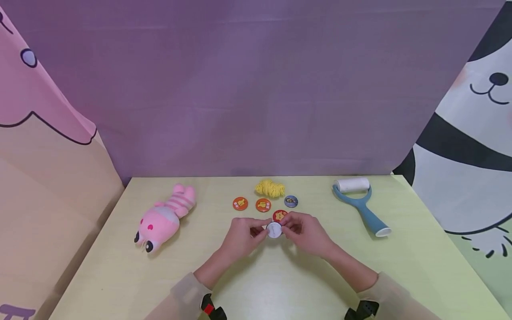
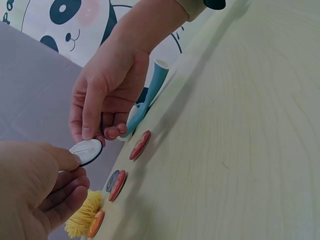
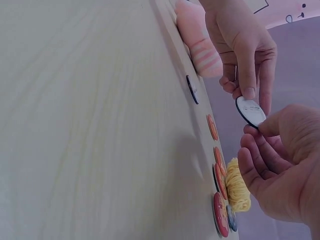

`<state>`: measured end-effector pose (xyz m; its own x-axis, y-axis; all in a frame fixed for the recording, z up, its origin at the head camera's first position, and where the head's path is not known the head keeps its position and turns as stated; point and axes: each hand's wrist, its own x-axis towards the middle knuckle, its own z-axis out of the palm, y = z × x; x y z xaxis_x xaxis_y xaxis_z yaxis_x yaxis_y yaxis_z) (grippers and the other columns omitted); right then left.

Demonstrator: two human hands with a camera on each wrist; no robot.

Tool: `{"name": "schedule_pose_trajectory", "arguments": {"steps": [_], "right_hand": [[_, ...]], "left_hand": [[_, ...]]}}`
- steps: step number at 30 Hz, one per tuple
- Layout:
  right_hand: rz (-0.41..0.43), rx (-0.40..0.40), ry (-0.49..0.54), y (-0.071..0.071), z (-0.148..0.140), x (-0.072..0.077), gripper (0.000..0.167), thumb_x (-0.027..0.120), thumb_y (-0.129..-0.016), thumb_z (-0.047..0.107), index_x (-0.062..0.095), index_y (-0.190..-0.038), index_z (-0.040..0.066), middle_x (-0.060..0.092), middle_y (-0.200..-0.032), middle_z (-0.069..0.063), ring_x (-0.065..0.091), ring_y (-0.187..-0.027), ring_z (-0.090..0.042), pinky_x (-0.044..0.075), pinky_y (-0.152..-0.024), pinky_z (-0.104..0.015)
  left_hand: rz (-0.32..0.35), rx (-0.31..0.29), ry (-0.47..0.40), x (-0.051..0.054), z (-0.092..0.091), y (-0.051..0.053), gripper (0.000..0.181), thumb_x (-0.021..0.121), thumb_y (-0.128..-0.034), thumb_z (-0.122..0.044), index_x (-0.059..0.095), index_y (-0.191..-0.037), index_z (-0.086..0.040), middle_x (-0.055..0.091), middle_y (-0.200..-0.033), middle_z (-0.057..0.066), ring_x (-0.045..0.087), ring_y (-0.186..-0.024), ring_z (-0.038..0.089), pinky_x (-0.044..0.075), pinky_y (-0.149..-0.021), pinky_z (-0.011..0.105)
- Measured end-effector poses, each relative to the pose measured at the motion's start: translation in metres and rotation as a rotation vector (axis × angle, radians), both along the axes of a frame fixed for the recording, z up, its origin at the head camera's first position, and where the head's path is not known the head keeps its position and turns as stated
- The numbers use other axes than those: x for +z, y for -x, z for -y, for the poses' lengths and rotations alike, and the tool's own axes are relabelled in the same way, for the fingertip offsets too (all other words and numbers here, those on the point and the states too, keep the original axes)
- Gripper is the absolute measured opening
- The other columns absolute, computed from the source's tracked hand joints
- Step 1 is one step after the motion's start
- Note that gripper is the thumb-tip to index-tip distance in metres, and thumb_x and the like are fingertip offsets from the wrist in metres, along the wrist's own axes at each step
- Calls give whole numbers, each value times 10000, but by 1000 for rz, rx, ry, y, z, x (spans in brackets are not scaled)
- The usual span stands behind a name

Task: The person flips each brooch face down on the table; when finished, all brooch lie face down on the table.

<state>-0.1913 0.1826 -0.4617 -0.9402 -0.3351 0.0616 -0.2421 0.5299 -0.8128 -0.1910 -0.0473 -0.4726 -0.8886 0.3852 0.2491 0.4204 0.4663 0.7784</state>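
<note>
Both hands hold one small round disc (image 1: pixel 274 230) above the table, its white back facing up. The left hand (image 1: pixel 243 238) pinches its left edge between thumb and fingers; the right hand (image 1: pixel 309 236) pinches the opposite edge. In the left wrist view the disc (image 2: pixel 87 152) shows a dark rim and a thin line across its back, perhaps a pin. Seen in the right wrist view, the disc (image 3: pixel 251 112) is tilted between the two thumbs. Just behind it lies a red round badge (image 1: pixel 280 216), partly hidden by the hands.
Orange badges (image 1: pixel 240 203) and a blue badge (image 1: pixel 291 201) lie behind the hands, near a yellow yarn bundle (image 1: pixel 270 188). A pink plush toy (image 1: pixel 166 220) lies left; a blue-handled roller (image 1: pixel 362 206) lies right. The right wrist view shows another dark-edged disc (image 3: pixel 192 90).
</note>
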Motion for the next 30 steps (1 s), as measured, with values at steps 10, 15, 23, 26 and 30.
{"name": "schedule_pose_trajectory", "arguments": {"steps": [10,15,23,26,30], "right_hand": [[-7,10,-14,2,0,-5,93,728,-985,61,723,-1074,89,757,-910,-47,668,-796,-133,581,-747,-203],[-5,33,-16,3,-1,-7,112,731,-981,57,722,-1084,98,757,-916,-42,672,-797,-137,581,-739,-206],[-13,113,-33,3,-4,-9,293,868,-877,124,711,-1123,97,716,-922,-12,655,-798,-131,583,-724,-208],[-17,134,-41,1,-3,-10,326,887,-856,125,710,-1128,89,715,-921,-14,652,-794,-112,587,-728,-207],[-17,136,-58,1,-3,-13,327,900,-845,123,714,-1114,99,718,-912,-16,645,-788,-98,584,-724,-205]], "left_hand": [[4,-53,-33,-3,0,-1,323,859,-863,-19,803,-1181,-2,810,-870,87,710,-725,55,595,-672,162],[30,-53,-23,-5,0,0,334,869,-864,-33,798,-1189,1,812,-899,95,710,-743,50,587,-682,146],[66,-38,31,-6,0,0,336,887,-866,-89,801,-1181,-10,812,-924,79,685,-746,32,587,-694,150],[67,-45,50,-8,0,0,338,900,-855,-108,806,-1166,-13,808,-924,69,665,-741,15,584,-694,152],[57,-60,63,-13,0,0,329,905,-850,-114,809,-1147,-9,797,-911,60,649,-737,15,578,-689,152]]}}
